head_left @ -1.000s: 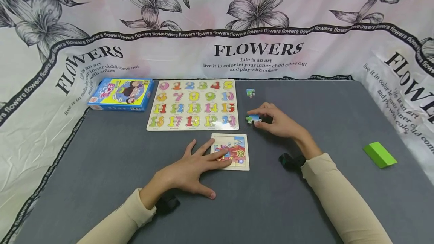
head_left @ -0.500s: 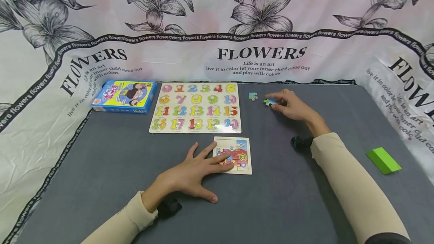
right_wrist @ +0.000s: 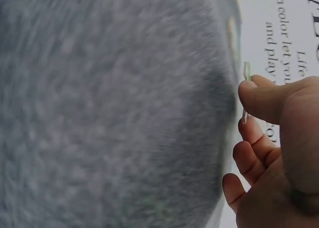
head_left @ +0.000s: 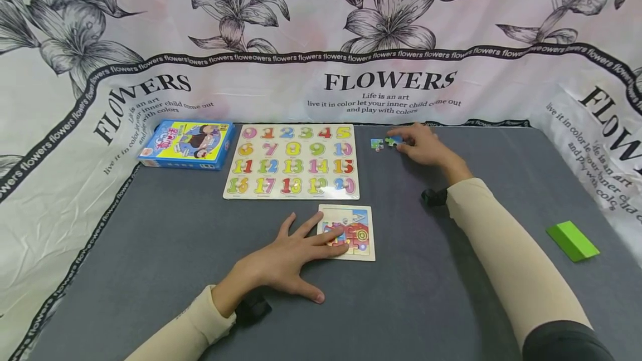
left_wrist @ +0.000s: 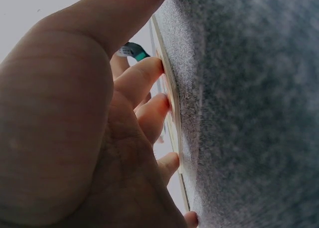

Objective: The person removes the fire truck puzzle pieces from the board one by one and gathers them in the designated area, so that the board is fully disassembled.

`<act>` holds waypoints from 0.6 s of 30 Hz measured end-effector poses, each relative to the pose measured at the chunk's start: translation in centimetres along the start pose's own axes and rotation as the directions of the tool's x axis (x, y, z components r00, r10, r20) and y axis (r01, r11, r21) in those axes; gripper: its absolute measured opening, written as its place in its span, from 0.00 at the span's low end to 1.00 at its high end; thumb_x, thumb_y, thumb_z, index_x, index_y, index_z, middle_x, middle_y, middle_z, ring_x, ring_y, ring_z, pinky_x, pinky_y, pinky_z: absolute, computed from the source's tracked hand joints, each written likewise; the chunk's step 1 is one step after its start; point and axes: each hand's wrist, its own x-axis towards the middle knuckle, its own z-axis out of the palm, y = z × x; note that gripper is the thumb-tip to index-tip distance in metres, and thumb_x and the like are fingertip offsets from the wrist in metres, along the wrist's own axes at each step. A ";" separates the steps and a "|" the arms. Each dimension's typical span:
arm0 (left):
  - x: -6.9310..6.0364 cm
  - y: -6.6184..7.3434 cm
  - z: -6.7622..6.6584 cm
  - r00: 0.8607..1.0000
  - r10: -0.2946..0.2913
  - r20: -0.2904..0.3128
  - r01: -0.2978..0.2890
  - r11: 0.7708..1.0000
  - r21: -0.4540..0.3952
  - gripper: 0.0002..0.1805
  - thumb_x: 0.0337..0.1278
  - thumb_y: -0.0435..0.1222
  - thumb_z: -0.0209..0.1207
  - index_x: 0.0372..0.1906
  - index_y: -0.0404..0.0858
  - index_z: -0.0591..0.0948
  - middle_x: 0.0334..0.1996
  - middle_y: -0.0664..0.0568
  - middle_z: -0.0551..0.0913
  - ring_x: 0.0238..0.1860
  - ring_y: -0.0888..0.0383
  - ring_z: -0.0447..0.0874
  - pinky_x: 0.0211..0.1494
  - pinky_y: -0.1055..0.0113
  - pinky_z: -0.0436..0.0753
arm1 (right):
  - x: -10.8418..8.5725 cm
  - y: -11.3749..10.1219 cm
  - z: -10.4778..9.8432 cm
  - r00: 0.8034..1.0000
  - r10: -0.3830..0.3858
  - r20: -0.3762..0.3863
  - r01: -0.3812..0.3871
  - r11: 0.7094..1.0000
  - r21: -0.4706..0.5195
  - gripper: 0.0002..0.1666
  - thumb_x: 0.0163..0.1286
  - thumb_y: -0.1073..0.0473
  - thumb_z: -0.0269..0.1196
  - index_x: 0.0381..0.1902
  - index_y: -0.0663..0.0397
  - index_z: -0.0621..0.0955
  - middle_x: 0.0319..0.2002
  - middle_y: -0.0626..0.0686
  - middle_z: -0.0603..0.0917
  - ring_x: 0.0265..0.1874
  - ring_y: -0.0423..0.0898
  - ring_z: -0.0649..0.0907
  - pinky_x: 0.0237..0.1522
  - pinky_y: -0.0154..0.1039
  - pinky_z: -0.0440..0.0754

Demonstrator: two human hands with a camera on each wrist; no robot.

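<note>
Between thumb and fingers my right hand pinches a small blue and green jigsaw piece, seen edge-on in the right wrist view as a thin jigsaw piece. Just left of it on the cloth lies another jigsaw piece. My left hand is spread, its fingertips resting on the left part of a small framed jigsaw puzzle with a red picture. In the left wrist view the fingers touch the puzzle board from above. Part of the picture is hidden under those fingers.
A number puzzle board lies behind the small puzzle. Left of it sits a blue and yellow box. A green block is at the far right of the grey cloth. A flower-printed curtain hangs behind.
My right hand has carried the pinched piece away from the front, out to the right, then left beside the loose piece. The left hand stays on the small puzzle. The head view shifts slightly.
</note>
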 end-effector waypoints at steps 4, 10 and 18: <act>-0.1 0.1 -0.1 1.000 0.004 -0.001 -0.004 1.000 0.004 0.53 0.49 0.63 0.71 0.79 0.66 0.57 0.83 0.66 0.46 0.84 0.48 0.25 0.76 0.29 0.28 | 0.2 0.4 0.2 1.000 0.012 0.014 -0.012 0.999 -0.049 0.23 0.74 0.64 0.58 0.66 0.51 0.80 0.38 0.58 0.73 0.36 0.52 0.67 0.38 0.47 0.53; 0.0 0.1 0.0 1.000 0.004 -0.007 -0.004 1.000 0.008 0.53 0.49 0.62 0.71 0.79 0.65 0.58 0.83 0.65 0.47 0.84 0.47 0.27 0.76 0.29 0.29 | 0.1 1.2 0.3 1.000 0.015 0.004 -0.015 0.999 -0.044 0.24 0.74 0.64 0.58 0.65 0.48 0.81 0.40 0.61 0.75 0.40 0.55 0.71 0.37 0.48 0.54; -0.1 0.1 0.0 1.000 0.001 -0.004 -0.001 1.000 0.002 0.52 0.49 0.62 0.71 0.79 0.66 0.58 0.83 0.66 0.47 0.84 0.47 0.26 0.76 0.29 0.29 | -0.7 1.5 0.3 0.998 0.058 -0.021 -0.055 0.990 0.133 0.28 0.75 0.61 0.61 0.71 0.58 0.74 0.60 0.69 0.75 0.56 0.66 0.74 0.60 0.67 0.63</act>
